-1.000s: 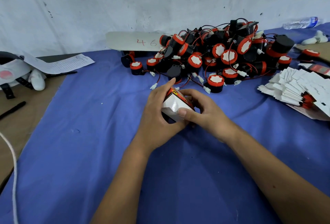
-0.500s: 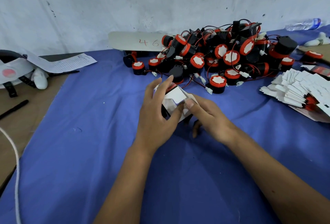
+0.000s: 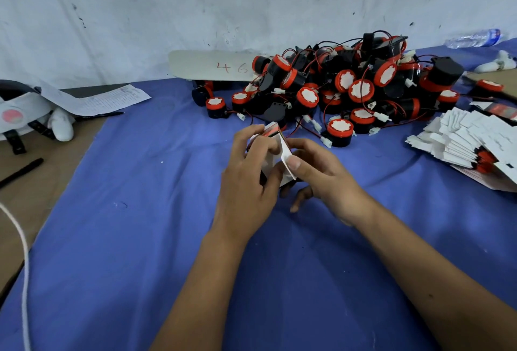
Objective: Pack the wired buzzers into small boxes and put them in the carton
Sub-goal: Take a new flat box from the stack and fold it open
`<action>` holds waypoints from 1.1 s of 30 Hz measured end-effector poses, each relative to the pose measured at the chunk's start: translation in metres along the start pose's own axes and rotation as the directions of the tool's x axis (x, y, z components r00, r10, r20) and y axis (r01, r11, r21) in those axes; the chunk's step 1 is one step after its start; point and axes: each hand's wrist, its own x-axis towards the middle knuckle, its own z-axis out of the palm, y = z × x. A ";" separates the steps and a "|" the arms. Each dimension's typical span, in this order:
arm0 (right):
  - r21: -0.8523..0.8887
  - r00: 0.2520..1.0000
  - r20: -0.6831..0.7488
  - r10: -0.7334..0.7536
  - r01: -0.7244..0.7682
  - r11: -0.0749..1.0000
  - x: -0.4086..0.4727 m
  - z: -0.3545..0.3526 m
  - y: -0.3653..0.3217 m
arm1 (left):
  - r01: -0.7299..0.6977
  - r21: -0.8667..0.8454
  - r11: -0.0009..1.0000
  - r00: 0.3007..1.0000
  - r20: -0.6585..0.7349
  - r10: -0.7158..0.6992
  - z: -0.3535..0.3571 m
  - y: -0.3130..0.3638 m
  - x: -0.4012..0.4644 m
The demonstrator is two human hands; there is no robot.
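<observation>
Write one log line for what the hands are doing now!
left hand: holds small box | right hand: pinches box flap | buzzer pile: behind | carton: unseen

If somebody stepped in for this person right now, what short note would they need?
Left hand grips the small white cardboard box; right hand pinches its open white flap.
Pile of black-and-red wired buzzers lies behind the hands on the blue cloth; flat white box blanks are stacked at right.
Done: box in hand.
Left: close the flap; pack the pile. No carton in view.
</observation>
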 end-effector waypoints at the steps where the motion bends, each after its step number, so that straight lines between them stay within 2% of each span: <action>1: -0.012 1.000 -0.009 -0.004 0.004 1.000 0.000 0.000 0.000 | 0.000 -0.010 1.000 1.000 0.003 0.000 0.000 0.000 0.000; 8: -0.198 0.996 -0.088 -0.033 0.015 0.980 0.002 -0.002 0.005 | -0.002 -0.134 0.991 1.000 0.015 0.004 0.001 0.009 -0.001; 11: -0.281 0.989 -0.129 -0.070 0.031 0.959 0.004 -0.005 0.007 | 0.045 -0.206 0.977 0.996 0.079 -0.030 0.001 0.010 -0.003; 16: -0.408 0.973 -0.194 -0.126 0.036 0.912 0.007 -0.008 0.009 | 0.103 -0.132 0.986 0.989 0.123 -0.086 0.005 0.008 -0.003; 20: -0.601 0.958 -0.202 -0.206 0.045 0.798 0.010 -0.008 0.009 | 0.043 -0.040 0.998 0.993 0.111 -0.038 0.004 0.009 -0.001; 26: -0.632 0.922 -0.240 -0.303 0.088 0.770 0.008 -0.003 0.004 | 0.032 -0.017 0.999 0.995 0.092 -0.030 0.004 0.013 0.000; 33: -0.670 0.881 -0.346 -0.322 0.008 0.742 0.009 0.004 0.007 | 0.035 0.001 0.999 0.995 0.094 -0.035 0.005 0.017 0.001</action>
